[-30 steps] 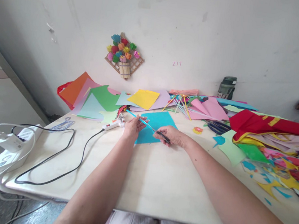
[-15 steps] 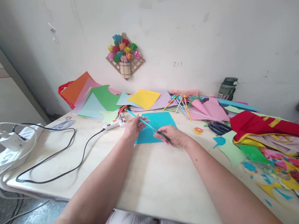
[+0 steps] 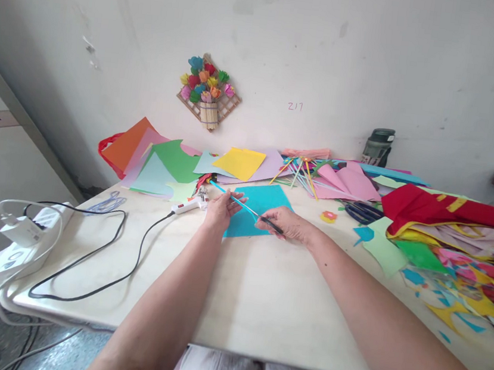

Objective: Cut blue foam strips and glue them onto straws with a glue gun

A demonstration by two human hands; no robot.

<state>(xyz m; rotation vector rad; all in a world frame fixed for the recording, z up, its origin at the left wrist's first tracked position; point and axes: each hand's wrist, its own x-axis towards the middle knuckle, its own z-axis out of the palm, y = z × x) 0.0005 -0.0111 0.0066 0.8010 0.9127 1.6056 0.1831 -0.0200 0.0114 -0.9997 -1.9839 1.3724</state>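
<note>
Since the earlier frame we had barely moved: our left hand [image 3: 220, 210] and right hand [image 3: 286, 224] stayed pinched on one thin blue stick [image 3: 240, 203] above one turquoise sheet [image 3: 256, 208]. Beyond lay one glue gun [image 3: 190, 204], one pair of scissors [image 3: 362, 212] and one bottle [image 3: 376, 147].

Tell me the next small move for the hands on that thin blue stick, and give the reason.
Probably keep rolling the thin blue stick between the fingers. The left hand pinches its middle, the right hand grips its dark end, and it hangs over the blue paper sheet, not resting on it.
</note>
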